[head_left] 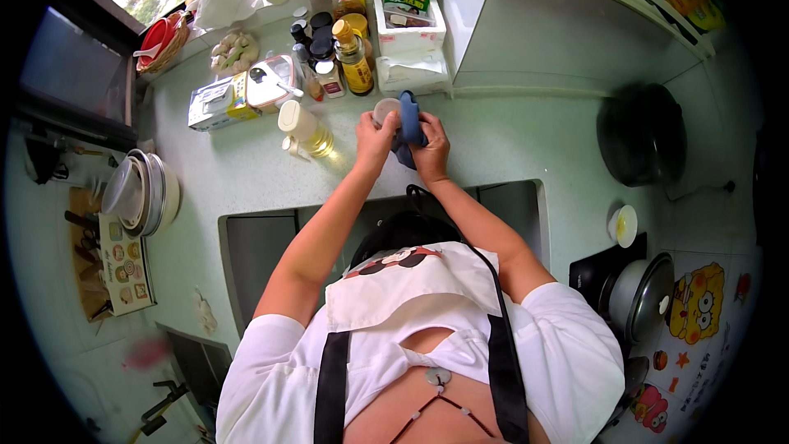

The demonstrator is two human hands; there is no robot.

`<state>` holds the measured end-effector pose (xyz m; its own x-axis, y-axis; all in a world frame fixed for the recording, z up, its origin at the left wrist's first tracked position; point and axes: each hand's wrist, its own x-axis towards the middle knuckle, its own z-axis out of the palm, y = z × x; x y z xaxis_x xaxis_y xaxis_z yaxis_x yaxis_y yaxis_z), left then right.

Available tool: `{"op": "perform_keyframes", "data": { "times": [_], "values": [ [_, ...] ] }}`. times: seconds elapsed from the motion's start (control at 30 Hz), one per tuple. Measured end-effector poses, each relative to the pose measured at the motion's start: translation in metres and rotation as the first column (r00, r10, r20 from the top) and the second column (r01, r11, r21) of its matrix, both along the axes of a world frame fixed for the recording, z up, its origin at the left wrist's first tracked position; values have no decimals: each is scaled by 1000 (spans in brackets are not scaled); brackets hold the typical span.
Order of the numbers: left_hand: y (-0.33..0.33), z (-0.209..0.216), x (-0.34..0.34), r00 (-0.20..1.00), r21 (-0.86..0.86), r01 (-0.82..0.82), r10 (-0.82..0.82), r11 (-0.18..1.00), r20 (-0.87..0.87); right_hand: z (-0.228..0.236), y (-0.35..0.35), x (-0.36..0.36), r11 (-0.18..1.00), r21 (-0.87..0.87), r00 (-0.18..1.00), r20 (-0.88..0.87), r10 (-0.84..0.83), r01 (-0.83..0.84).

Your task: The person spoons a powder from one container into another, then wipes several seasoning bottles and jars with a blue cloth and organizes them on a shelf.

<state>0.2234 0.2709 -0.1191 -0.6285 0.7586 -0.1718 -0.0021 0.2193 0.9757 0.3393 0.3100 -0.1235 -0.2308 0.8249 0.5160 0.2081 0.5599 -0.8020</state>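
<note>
Both my hands are raised over the pale green counter, close together at its middle. My left hand [376, 138] has its fingers closed round a small whitish translucent round piece [386, 109], perhaps a cup or lid. Beside it, my right hand [434, 148] grips a dark blue curved object [408, 111], whose kind I cannot make out. The two pieces touch or nearly touch; my fingers hide where they meet. An oil bottle [304, 127] with a cream top stands left of my left hand.
Seasoning bottles and jars [353, 62] crowd the back, beside a white bin [411, 33] of packets. Stacked bowls [144, 193] and a knife rack [90, 255] are at left. A black pot [641, 136], a small bowl [625, 226] and a lidded pot [645, 300] stand right. Nearest me is a sink [255, 234].
</note>
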Motion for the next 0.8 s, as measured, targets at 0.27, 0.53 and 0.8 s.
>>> {"op": "perform_keyframes", "data": {
  "times": [0.27, 0.53, 0.8],
  "values": [
    [9, -14, -1, 988, -20, -40, 36, 999, -150, -26, 31, 37, 991, -78, 953, 274, 130, -113],
    [13, 11, -18, 995, -95, 49, -40, 994, 90, 8, 37, 30, 886, -421, 951, 144, 275, -193],
    [7, 36, -12, 937, 4, 263, -257, 965, 236, 13, 25, 11, 853, -397, 941, -153, 302, -339]
  ]
}}
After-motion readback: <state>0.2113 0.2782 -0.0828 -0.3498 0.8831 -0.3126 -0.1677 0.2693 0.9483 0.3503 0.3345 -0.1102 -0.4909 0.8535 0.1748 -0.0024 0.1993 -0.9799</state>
